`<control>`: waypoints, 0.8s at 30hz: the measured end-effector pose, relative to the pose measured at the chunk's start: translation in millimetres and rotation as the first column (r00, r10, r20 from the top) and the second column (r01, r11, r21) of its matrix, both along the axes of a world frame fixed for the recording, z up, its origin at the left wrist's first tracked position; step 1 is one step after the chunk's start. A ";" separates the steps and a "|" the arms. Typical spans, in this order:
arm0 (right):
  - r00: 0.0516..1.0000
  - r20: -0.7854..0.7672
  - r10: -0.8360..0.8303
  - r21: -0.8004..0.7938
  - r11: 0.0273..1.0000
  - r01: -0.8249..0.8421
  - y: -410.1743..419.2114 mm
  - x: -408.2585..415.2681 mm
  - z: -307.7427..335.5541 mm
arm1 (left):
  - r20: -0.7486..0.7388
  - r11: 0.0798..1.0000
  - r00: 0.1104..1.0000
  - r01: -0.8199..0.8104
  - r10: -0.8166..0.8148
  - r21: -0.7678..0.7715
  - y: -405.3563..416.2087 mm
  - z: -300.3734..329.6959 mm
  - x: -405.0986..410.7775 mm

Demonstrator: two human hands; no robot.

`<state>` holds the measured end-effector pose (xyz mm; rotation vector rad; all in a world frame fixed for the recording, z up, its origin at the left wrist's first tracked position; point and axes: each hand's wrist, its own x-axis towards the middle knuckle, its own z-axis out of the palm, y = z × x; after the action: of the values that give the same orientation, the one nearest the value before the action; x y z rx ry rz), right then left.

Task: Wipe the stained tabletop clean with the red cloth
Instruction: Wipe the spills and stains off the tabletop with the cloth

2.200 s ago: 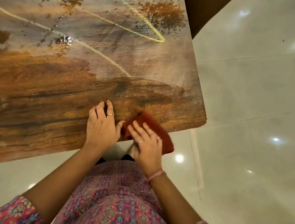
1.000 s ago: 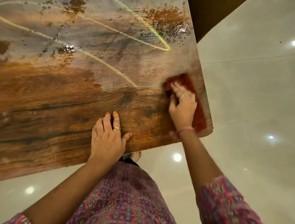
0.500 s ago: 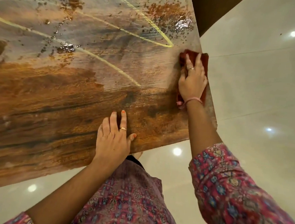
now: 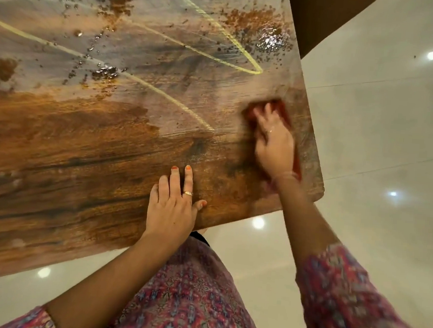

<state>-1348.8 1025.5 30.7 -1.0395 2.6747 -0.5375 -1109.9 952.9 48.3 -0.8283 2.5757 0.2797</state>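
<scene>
Wiping is the step in hand: the right hand (image 4: 274, 145) lies flat with fingers spread on the red cloth (image 4: 283, 110), pressing it to the desk (image 4: 80, 152) along its right edge, above the near right corner; both are motion-blurred. The left hand (image 4: 172, 207) rests flat, fingers together, at the near edge, holding nothing. Brown stains (image 4: 258, 29) and a yellow line (image 4: 164, 95) cover the far half, so the job looks under half done. Next, I judge, the cloth must push toward the wet far right corner.
</scene>
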 end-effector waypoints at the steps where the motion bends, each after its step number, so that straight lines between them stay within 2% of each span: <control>1: 0.997 0.011 -0.077 0.003 0.997 0.077 -14.8 -28.5 1.4 | 0.006 1.000 1.000 0.008 -0.008 0.003 -0.4 -0.7 0.6; 4: 0.971 0.041 -0.236 0.051 0.971 0.234 -45.0 -80.0 1.4 | 0.037 1.000 0.999 0.028 -0.028 0.009 -0.3 -2.1 0.4; 6: 0.967 0.013 -0.255 0.047 0.966 0.254 -49.5 -64.7 -0.3 | 0.061 0.999 0.997 0.048 -0.048 0.005 0.9 -3.0 0.3; 8: 0.988 -0.003 -0.151 -0.018 0.988 0.151 -39.3 -14.8 -2.2 | 0.068 0.998 0.996 0.055 -0.054 -0.012 0.8 -1.9 -0.6; 12: 0.971 0.097 0.218 -0.070 0.975 -0.212 9.1 91.0 -0.4 | 0.035 0.996 0.997 0.071 -0.069 -0.049 -2.7 3.0 -1.9; 14: 0.932 0.109 0.345 -0.090 0.938 -0.336 25.3 83.8 2.2 | 0.020 0.997 0.997 0.069 -0.068 -0.032 -3.6 3.9 -1.5; 15: 0.931 0.108 0.349 -0.106 0.935 -0.338 25.3 65.5 1.6 | 0.027 0.997 0.997 0.073 -0.072 -0.023 -4.0 3.4 -1.1; 16: 0.951 0.106 0.290 -0.121 0.953 -0.277 21.7 45.3 1.1 | 0.035 0.997 0.996 0.078 -0.077 -0.018 -4.4 2.1 -0.1; 18: 0.996 0.088 0.026 -0.169 0.985 -0.011 3.1 -5.5 1.7 | 0.044 0.997 0.996 0.080 -0.079 -0.020 -6.6 1.7 0.2; 20: 0.952 0.129 -0.278 -0.188 0.936 0.298 -19.2 -45.7 3.9 | 0.056 0.996 0.994 0.090 -0.089 -0.016 -6.1 2.1 0.8; 21: 0.914 0.136 -0.382 -0.187 0.896 0.403 -31.7 -50.9 4.9 | 0.064 0.996 0.994 0.093 -0.093 -0.001 -5.5 2.0 0.8; 22: 0.898 0.134 -0.420 -0.189 0.878 0.439 -42.2 -42.9 4.4 | 0.071 0.995 0.993 0.093 -0.094 0.016 -5.3 2.8 1.2; 23: 0.916 0.138 -0.377 -0.204 0.894 0.399 -50.5 -24.9 4.0 | 0.068 0.996 0.994 0.089 -0.090 0.019 -5.0 3.9 0.8; 24: 0.957 0.144 -0.252 -0.227 0.933 0.280 -53.9 1.8 3.0 | 0.073 0.996 0.994 0.083 -0.084 0.017 -5.8 5.8 -0.3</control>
<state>-1347.0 971.5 33.8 -0.6749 2.7112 -0.9720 -1110.2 947.1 54.2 -0.7105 2.5297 0.2369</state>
